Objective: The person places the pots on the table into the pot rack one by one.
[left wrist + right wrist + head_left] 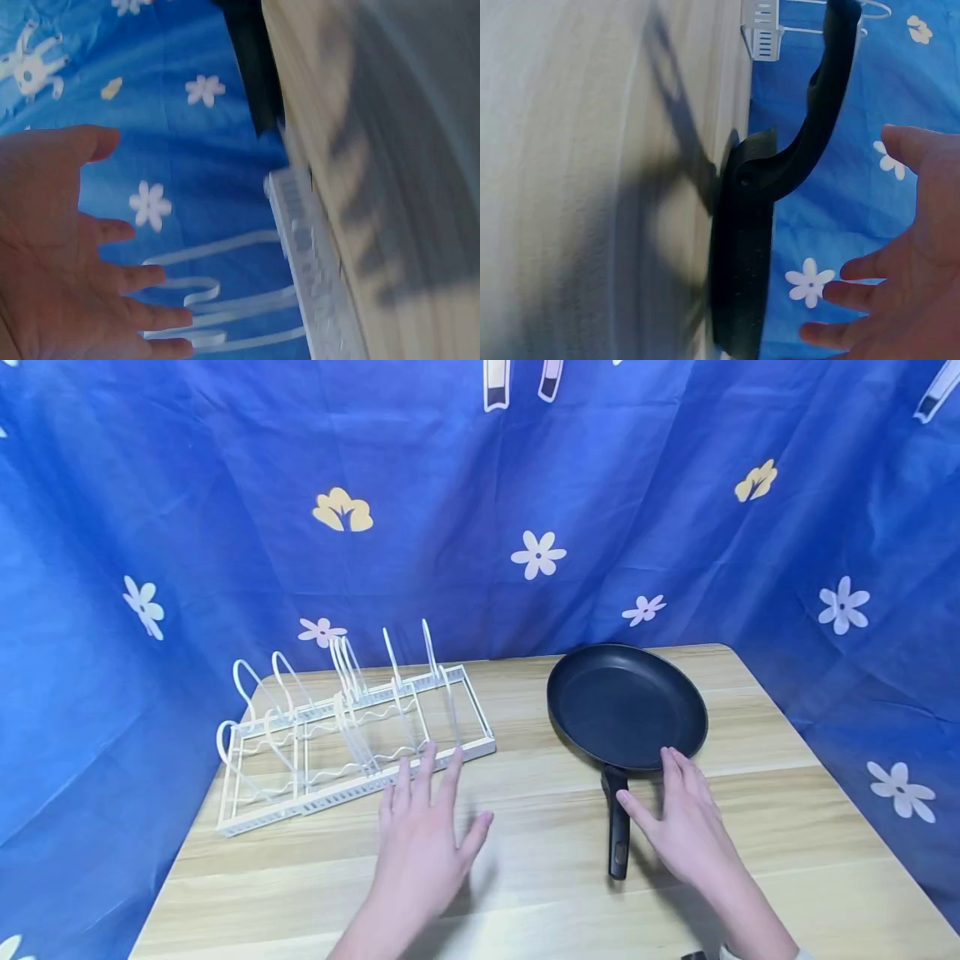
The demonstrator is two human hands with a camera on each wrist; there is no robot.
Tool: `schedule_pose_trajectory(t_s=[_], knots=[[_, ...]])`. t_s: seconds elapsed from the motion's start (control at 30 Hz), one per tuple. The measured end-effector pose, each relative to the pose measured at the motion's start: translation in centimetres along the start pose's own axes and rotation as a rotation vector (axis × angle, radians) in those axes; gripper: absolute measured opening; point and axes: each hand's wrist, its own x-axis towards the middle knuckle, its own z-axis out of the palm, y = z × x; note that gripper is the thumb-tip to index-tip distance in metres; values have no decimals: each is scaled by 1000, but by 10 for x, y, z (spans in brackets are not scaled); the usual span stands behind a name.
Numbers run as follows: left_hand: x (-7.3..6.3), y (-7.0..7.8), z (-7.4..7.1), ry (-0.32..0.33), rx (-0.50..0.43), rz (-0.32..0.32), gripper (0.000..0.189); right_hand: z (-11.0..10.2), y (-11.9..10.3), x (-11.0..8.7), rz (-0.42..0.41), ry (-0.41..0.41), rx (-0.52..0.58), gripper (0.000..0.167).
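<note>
A black frying pan (627, 706) lies on the right part of the table, its handle (618, 835) pointing toward the front edge. Just right of that handle hovers my right hand (686, 827), fingers spread and holding nothing; the right wrist view shows a gap between the hand and the handle (829, 105). My left hand (420, 843) is above the table with fingers outstretched, in front of a white wire rack (397, 772). In the left wrist view the rack (300, 255) is beyond the fingers, and nothing is in the palm.
The wooden table (525, 860) carries the rack at the back left, its upright hoops (247, 681) standing in several rows. A blue patterned cloth (450, 527) hangs behind and along both sides. At the front edge of view is a small dark object (693, 955).
</note>
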Motion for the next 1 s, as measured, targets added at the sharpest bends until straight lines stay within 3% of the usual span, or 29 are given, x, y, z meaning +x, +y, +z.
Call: schedule_pose_trajectory(t_s=[0.13, 0.33, 0.47, 0.57, 0.67, 0.8, 0.9, 1.0], knots=[[0, 19, 13, -38, -65, 41, 83, 3, 9, 4, 52, -29, 64, 105], [1, 47, 35, -173, -150, 130, 79, 9, 17, 13, 106, -139, 151, 89], [1, 62, 52, -313, -214, 196, 76, 22, 22, 23, 113, -196, 238, 69], [4, 71, 64, -457, -352, 196, 77, 31, 28, 29, 92, -212, 309, 60], [10, 82, 76, -635, -612, 105, 77, 36, 33, 33, 79, -221, 396, 57], [18, 96, 92, -831, -1080, -124, 56, 35, 36, 36, 79, -244, 466, 54], [21, 102, 103, -905, -1339, -263, 32, 33, 29, 36, 92, -273, 467, 52], [24, 102, 109, -940, -1487, -338, 27, 30, 17, 33, 138, -305, 475, 51]])
